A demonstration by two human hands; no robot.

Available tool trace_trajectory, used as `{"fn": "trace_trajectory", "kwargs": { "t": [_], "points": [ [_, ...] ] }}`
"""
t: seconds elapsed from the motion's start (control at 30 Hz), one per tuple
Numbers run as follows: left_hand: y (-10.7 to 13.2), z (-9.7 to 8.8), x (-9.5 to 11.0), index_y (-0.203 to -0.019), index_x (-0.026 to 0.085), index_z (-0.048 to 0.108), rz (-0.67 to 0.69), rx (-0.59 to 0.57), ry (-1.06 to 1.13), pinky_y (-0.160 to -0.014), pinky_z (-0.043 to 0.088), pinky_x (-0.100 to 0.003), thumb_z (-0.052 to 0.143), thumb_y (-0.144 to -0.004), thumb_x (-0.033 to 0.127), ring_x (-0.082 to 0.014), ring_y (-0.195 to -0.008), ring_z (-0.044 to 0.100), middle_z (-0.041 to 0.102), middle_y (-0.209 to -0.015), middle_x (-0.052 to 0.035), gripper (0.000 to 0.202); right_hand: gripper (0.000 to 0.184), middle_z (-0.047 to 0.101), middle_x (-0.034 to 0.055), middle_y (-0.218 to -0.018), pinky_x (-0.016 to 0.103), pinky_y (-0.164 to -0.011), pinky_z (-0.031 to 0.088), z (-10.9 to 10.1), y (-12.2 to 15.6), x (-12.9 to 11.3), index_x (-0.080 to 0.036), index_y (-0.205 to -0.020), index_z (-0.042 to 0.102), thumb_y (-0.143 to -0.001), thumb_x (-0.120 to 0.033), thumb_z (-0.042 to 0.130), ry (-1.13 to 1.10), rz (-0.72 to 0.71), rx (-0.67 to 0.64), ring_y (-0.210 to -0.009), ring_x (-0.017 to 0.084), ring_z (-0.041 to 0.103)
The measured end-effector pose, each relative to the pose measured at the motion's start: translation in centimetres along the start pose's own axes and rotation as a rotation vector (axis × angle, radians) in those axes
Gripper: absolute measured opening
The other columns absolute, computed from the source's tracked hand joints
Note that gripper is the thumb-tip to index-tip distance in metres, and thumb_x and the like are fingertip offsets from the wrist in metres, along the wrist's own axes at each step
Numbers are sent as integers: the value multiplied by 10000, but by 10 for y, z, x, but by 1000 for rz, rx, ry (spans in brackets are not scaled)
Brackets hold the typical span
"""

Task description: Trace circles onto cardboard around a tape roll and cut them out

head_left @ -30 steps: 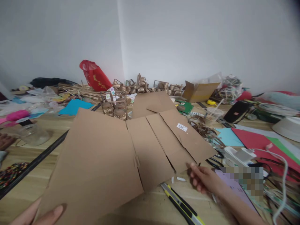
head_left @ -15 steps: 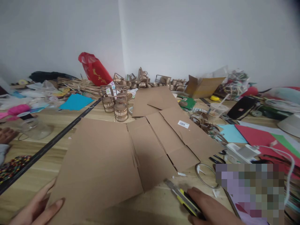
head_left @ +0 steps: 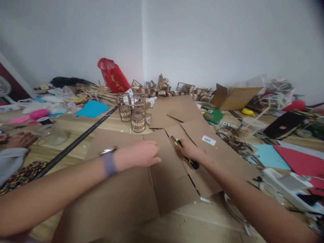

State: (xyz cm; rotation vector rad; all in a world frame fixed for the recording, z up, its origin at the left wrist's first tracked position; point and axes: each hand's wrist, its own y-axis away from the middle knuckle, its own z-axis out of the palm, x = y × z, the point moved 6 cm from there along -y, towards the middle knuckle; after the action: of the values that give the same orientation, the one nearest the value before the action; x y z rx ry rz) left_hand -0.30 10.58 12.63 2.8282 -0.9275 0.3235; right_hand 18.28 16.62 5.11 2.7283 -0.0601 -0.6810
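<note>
My right hand is closed around a yellow and black utility knife. The knife's blade end points away from me, over the slits and folds of a flattened cardboard box. To the left, my left hand hovers over or rests on the same cardboard, slightly blurred, fingers curled in and thumb apart; I see nothing in it. A watch and a purple band circle my left wrist. A white label marked 4002 is stuck on the cardboard's right panel.
Small bamboo baskets in a frame stand behind the cardboard. A clear plastic cup, a black speaker and a white power strip lie right. At left are another person's hands, a jar and beads.
My left hand has let go of the cardboard's near left edge and moved up over its middle. My right hand has carried the utility knife forward from the near edge onto the panels.
</note>
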Motion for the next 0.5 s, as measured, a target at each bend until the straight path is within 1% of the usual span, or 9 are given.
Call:
{"fn": "trace_trajectory", "kwargs": {
  "t": [0.07, 0.1, 0.13, 0.17, 0.2, 0.27, 0.4, 0.5],
  "points": [
    [-49, 31, 1, -1121, 87, 719, 34, -64, -65, -1055, 500, -454, 756, -852, 301, -347, -1201, 656, 692, -1289, -199, 346, 264, 713, 61, -1076, 375, -768, 609, 2, -12, -3, -152, -1164, 663, -1014, -366, 625, 64, 0, 6, -864, 187, 706],
    [-67, 46, -1, -1196, 98, 683, 42, -83, -93, -1084, 474, -496, 742, -882, 298, -339, -1265, 608, 645, -1363, -186, 376, 270, 710, 69, -1110, 394, -796, 608, 3, -16, -4, -154, -1180, 660, -1011, -363, 629, 94, 0, 8, -903, 199, 708],
    [-79, 60, -4, -1280, 154, 634, 49, -102, -116, -1092, 455, -558, 715, -922, 336, -323, -1310, 566, 592, -1433, -140, 410, 276, 707, 76, -1135, 408, -818, 606, 4, -19, -4, -154, -1190, 659, -1009, -361, 633, 123, -1, 9, -934, 209, 707],
    [-87, 72, -7, -1330, 182, 602, 54, -118, -132, -1092, 450, -584, 699, -937, 366, -331, -1325, 545, 553, -1471, -129, 445, 280, 703, 80, -1154, 418, -835, 603, 5, -20, -4, -155, -1197, 658, -1007, -359, 635, 151, -1, 12, -958, 216, 704],
    [-92, 82, -11, -1361, 193, 579, 54, -131, -145, -1095, 441, -600, 692, -943, 382, -339, -1342, 526, 523, -1498, -128, 472, 283, 700, 84, -1169, 426, -848, 600, 6, -21, -4, -154, -1201, 658, -1005, -357, 639, 177, -1, 13, -977, 222, 702],
    [-94, 95, -17, -1409, 208, 541, 57, -151, -154, -1118, 409, -623, 685, -942, 417, -360, -1387, 476, 464, -1552, -131, 531, 289, 696, 92, -1185, 431, -861, 597, 8, -24, -4, -150, -1207, 657, -1000, -350, 648, 222, 2, 11, -996, 228, 700],
    [-92, 105, -27, -1486, 219, 468, 41, -182, -144, -1178, 309, -652, 672, -934, 489, -390, -1488, 336, 336, -1648, -137, 647, 303, 686, 102, -1217, 439, -875, 595, 13, -29, -10, -149, -1231, 649, -993, -336, 659, 305, 17, -8, -1020, 237, 696],
    [-94, 112, -34, -1555, 223, 372, 10, -210, -122, -1196, 275, -658, 634, -928, 577, -404, -1538, 232, 219, -1703, -144, 765, 326, 674, 113, -1242, 445, -885, 593, 18, -34, -17, -141, -1249, 641, -980, -321, 678, 385, 38, -41, -1041, 247, 691]
  ]
}}
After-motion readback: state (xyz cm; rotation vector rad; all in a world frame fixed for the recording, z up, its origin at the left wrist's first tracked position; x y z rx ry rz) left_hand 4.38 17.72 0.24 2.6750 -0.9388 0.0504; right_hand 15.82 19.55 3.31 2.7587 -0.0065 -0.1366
